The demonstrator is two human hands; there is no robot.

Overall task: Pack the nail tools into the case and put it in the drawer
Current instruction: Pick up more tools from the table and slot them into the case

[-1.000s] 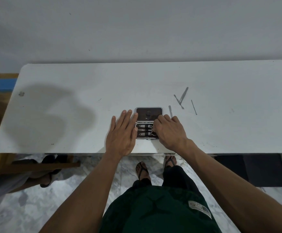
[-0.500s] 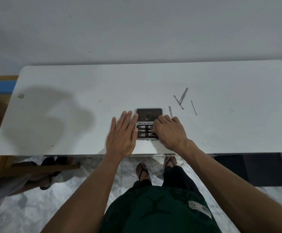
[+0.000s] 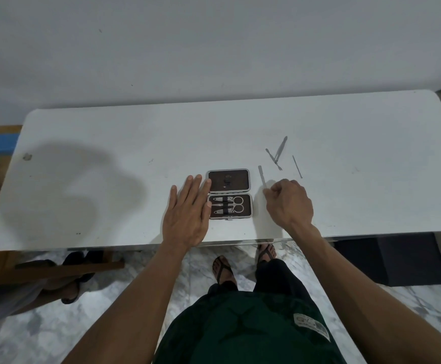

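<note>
Near the front edge of the white table (image 3: 109,132) I see the manicure case (image 3: 229,193) lying open, its dark lid half flat toward the wall and its tray half toward me, holding a pair of small scissors (image 3: 233,204) and two nail clippers (image 3: 223,199) under a black strap. My left hand (image 3: 187,211) lies flat with fingers spread, fingertips touching the case's left side. My right hand (image 3: 289,203) sits just right of the case, fingers curled, thumb and forefinger pinching the near end of a flat nail file (image 3: 262,176). Farther right, apart from the case, two slim metal tools (image 3: 277,156) lie crossed, and one thin pick (image 3: 297,166) lies alone beside them.
</note>
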